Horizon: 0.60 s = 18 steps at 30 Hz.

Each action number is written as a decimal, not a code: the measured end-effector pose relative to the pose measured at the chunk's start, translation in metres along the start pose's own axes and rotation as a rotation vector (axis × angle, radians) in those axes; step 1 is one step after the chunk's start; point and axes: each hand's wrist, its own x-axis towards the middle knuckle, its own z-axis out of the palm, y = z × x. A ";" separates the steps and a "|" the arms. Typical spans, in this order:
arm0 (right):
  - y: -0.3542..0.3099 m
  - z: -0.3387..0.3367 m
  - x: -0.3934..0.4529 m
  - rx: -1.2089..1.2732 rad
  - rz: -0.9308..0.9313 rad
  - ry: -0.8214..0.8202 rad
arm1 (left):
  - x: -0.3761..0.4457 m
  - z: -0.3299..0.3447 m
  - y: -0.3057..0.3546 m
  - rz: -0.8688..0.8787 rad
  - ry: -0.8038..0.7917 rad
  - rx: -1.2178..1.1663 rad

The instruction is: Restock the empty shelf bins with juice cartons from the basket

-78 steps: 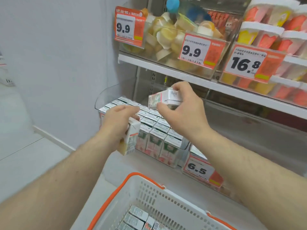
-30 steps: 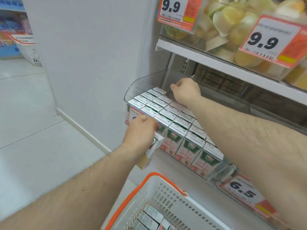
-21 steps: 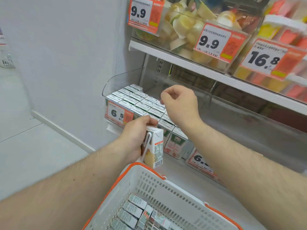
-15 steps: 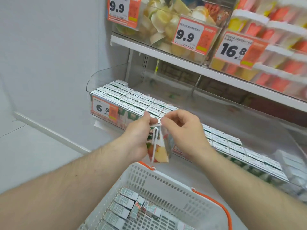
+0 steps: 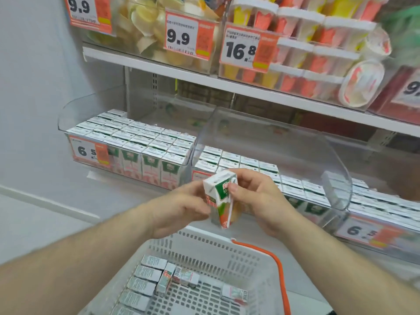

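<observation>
Now both hands, left hand (image 5: 181, 210) & right hand (image 5: 261, 201), pinch juice carton (image 5: 221, 198), long axis near-upright; middle bin (image 5: 261, 142) just behind, nearer right.

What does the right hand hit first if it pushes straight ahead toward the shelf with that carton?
Probably the cartons in the middle clear bin, just beyond the right hand and its juice carton; depth is uncertain.

Plain pale grey wall (image 5: 34, 76) at left, light tiled floor (image 5: 27, 223), white baseboard (image 5: 45, 204), even shop lighting
</observation>
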 end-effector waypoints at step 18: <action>-0.015 0.007 -0.008 -0.159 0.096 0.320 | 0.040 0.027 -0.026 0.550 0.774 0.948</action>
